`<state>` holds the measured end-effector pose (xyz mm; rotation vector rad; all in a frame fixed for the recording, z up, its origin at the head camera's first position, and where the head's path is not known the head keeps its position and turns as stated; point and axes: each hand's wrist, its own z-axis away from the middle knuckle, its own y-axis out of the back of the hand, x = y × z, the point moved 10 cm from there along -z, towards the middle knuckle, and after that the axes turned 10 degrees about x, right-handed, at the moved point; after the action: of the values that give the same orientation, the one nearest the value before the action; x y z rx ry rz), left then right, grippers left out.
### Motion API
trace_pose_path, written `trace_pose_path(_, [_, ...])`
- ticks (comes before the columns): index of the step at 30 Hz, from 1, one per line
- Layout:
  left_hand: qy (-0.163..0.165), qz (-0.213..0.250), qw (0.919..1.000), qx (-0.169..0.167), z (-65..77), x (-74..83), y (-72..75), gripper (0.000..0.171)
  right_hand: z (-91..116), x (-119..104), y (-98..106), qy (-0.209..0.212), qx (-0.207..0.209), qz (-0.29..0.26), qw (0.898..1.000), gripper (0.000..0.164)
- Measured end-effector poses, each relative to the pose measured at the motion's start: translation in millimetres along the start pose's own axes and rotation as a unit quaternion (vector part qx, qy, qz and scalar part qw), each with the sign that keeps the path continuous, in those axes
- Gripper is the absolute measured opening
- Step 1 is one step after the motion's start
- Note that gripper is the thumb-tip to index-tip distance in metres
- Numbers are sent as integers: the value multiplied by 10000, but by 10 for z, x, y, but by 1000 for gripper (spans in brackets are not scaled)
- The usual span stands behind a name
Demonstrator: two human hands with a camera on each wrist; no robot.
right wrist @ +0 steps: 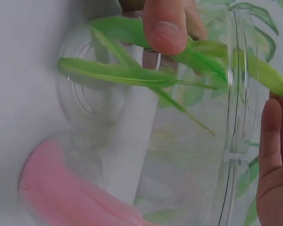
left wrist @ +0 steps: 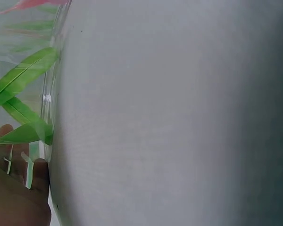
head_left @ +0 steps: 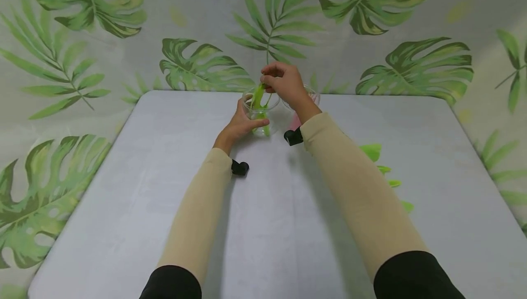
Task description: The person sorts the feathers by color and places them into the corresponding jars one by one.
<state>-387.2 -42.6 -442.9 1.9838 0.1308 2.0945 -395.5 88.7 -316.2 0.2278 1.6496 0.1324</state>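
Observation:
At the far edge of the table stands a clear jar with several green feathers inside. My left hand grips the jar's side, its thumb across the near wall. Over the mouth, my right hand pinches a green feather by its upper end; the rest of that feather dips down inside the rim. In the left wrist view, green feathers show through the jar wall above the left fingers. A second clear jar stands just to the right, partly behind the right hand, with a pink feather in it.
Several loose green feathers lie on the white table to the right, partly covered by the right forearm. A leaf-patterned cloth hangs behind the table's far edge, close to both jars.

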Motion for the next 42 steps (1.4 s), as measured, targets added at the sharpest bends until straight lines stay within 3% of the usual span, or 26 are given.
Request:
trace_pose_path(8, [66,13,9999,-120,11,-8,-17,96,13,49,-27,32,-184,-47,9998,17])
trace_pose_path(25, [-135,304,9994,-112,17,34,-32,97,18,115,1,-15,-202,113,9997,21])
trace_pose_path(34, [-129,319,9993,-113,15,23,-24,95,9,97,61,133,-265,1374,9901,32])
trace_pose_path(42, [-166,332,9993,-96,-1,50,-14,95,89,-77,352,836,-426,1989,9755,32])
